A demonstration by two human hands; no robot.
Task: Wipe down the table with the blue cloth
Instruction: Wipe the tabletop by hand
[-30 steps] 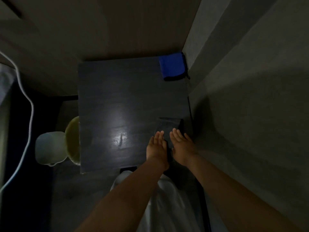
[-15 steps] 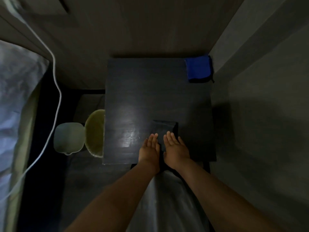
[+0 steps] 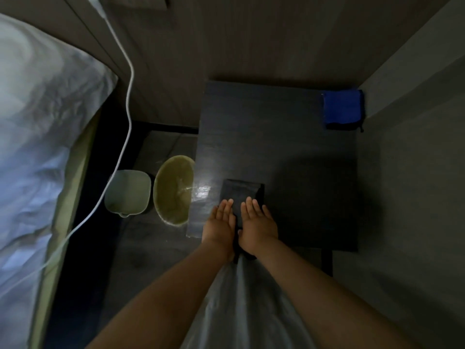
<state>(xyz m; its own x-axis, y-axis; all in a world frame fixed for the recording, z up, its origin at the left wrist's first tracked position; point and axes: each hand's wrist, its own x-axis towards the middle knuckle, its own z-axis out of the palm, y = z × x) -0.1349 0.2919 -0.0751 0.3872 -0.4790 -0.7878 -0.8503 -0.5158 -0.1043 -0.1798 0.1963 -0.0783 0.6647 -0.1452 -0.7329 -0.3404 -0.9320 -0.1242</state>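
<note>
A folded blue cloth (image 3: 342,109) lies on the far right corner of the dark table (image 3: 264,137), against the wall. My left hand (image 3: 220,224) and my right hand (image 3: 256,221) rest flat side by side at the table's near edge, fingers straight and together, holding nothing. Their fingertips touch a dark flat rectangular object (image 3: 240,195) lying on the table just beyond them. Both hands are well away from the cloth.
Left of the table, on the floor, stand a yellowish basin (image 3: 173,190) and a pale square container (image 3: 128,191). A white cable (image 3: 128,102) hangs down past a bed with light bedding (image 3: 37,137). Walls close off the table's far and right sides.
The camera view has swung to the left, so the table and cloth sit further right and the bed has come into view. Both hands stay flat at the table's near edge.
</note>
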